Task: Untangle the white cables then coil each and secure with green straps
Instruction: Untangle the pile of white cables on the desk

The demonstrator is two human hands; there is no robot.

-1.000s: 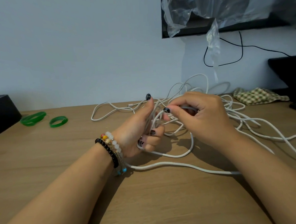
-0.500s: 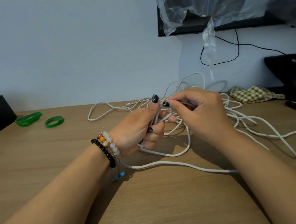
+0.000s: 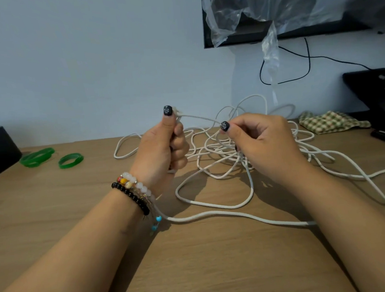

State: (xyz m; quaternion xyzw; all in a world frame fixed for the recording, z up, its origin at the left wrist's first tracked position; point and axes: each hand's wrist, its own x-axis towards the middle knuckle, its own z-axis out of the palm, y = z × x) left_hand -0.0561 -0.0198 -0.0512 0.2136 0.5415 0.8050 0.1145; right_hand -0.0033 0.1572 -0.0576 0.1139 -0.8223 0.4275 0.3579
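While the tangled white cables (image 3: 228, 152) lie heaped on the wooden counter (image 3: 195, 271), the left hand (image 3: 162, 148) holds one strand in a curled grip, thumb upright, and the right hand (image 3: 261, 141) pinches the same strand between thumb and fingertips. Between them it runs taut above the heap. Two green straps (image 3: 51, 158) lie well apart to the left. No writing is legible anywhere.

Two hands (left (image 3: 162, 148), right (image 3: 261, 141)). Two green straps (image 3: 70, 160) on the desk (image 3: 195, 271). White cables (image 3: 222, 162): one tangle, number unclear. One checked cloth (image 3: 329, 122). One black cable (image 3: 295, 70). Several bead bracelets (image 3: 133, 191).
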